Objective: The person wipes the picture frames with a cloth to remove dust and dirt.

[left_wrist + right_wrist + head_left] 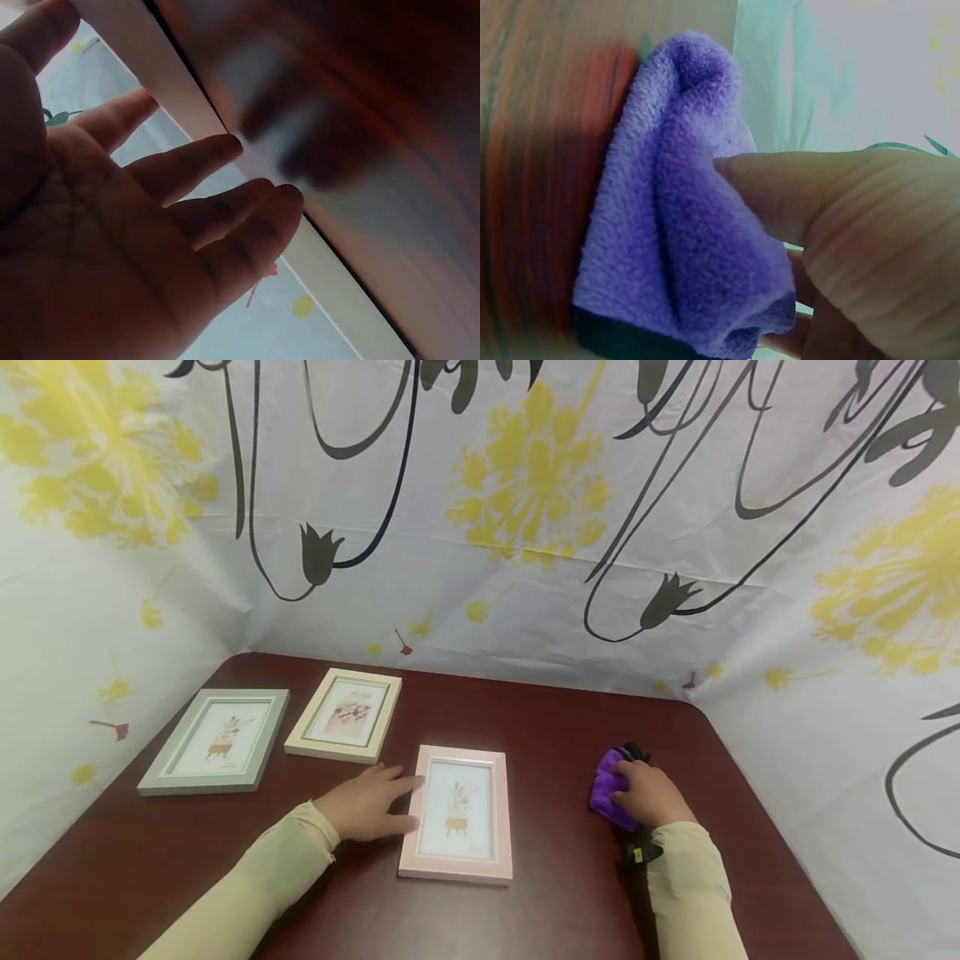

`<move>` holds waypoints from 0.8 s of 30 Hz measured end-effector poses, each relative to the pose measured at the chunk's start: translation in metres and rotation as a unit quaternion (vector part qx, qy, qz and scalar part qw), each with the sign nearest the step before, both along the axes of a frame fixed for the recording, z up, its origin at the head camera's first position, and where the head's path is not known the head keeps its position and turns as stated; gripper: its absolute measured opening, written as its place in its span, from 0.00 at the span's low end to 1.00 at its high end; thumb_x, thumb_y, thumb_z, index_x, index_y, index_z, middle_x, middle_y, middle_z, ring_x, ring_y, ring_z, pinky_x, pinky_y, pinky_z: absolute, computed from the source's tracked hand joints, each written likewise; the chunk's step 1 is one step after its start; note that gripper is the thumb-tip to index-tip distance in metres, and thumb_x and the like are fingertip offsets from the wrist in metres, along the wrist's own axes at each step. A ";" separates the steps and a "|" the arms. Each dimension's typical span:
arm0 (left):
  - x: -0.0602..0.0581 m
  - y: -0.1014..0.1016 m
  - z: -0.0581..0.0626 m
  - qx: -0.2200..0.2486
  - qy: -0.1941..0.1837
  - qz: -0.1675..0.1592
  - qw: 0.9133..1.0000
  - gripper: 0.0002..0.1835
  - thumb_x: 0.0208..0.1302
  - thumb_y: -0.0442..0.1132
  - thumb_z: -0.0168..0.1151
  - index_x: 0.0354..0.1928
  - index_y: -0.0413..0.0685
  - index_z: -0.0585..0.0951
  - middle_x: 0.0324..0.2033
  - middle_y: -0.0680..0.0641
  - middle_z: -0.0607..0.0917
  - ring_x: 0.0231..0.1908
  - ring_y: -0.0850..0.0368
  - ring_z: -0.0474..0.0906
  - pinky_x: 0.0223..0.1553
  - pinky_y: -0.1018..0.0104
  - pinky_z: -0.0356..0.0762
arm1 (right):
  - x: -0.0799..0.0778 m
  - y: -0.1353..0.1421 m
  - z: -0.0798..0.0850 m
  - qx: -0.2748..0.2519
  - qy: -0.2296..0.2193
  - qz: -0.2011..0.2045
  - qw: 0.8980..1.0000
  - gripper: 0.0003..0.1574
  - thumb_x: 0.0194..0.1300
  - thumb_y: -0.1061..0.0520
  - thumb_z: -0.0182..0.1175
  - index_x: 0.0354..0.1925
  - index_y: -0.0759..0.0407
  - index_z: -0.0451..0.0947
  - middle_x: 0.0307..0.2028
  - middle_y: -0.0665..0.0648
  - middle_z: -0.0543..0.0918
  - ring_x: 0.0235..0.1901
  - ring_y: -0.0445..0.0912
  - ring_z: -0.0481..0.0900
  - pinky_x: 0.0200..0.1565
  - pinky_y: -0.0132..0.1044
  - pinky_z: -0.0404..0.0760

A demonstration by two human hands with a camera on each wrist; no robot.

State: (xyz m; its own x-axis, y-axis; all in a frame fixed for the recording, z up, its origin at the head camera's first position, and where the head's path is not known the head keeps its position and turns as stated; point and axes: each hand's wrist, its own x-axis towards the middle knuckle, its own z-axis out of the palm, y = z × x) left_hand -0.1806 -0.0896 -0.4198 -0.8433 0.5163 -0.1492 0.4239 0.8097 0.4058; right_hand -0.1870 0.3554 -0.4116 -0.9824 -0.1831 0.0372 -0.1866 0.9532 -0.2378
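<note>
My left hand (371,804) reaches to the left border of a pink picture frame (510,818), its fingertips touching or just at that edge. In the left wrist view the left hand (142,232) is spread with fairly straight fingers and holds nothing. The pink frame lies flat, with a potted-plant picture behind its pane. Further right, my right hand (654,793) grips a bunched purple cloth (606,789) on the table. Seen from the right wrist, the fuzzy cloth (667,202) is folded, has a dark lower edge, and the thumb presses on it; the other fingers are mostly hidden.
A green picture frame (272,718) and a cream picture frame (390,706) lie at the back left of the dark red table (547,718). Patterned white sheeting (450,577) walls off the back and sides. A small black item (637,856) shows beside the right sleeve.
</note>
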 end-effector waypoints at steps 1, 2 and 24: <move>-0.001 0.001 0.000 -0.003 -0.002 0.000 1.000 0.37 0.63 0.59 0.65 0.71 0.54 0.71 0.69 0.34 0.67 0.70 0.29 0.54 0.65 0.35 0.61 | 0.000 -0.001 0.001 0.004 0.002 -0.001 1.000 0.24 0.56 0.60 0.68 0.52 0.67 0.79 0.47 0.71 0.81 0.46 0.68 0.79 0.49 0.61 0.77; -0.003 0.001 -0.001 -0.004 -0.005 0.000 1.000 0.37 0.63 0.59 0.64 0.72 0.55 0.70 0.70 0.34 0.66 0.71 0.28 0.52 0.64 0.34 0.60 | 0.000 -0.002 0.001 0.007 0.006 -0.002 1.000 0.23 0.56 0.61 0.68 0.51 0.67 0.80 0.46 0.70 0.82 0.46 0.67 0.80 0.48 0.61 0.77; -0.010 0.005 0.002 0.008 -0.028 0.013 0.999 0.37 0.62 0.58 0.66 0.72 0.56 0.70 0.70 0.34 0.66 0.71 0.32 0.57 0.66 0.38 0.60 | -0.002 -0.125 0.012 -0.126 0.031 0.156 0.979 0.19 0.65 0.63 0.65 0.54 0.54 0.80 0.47 0.52 0.84 0.45 0.46 0.80 0.49 0.44 0.80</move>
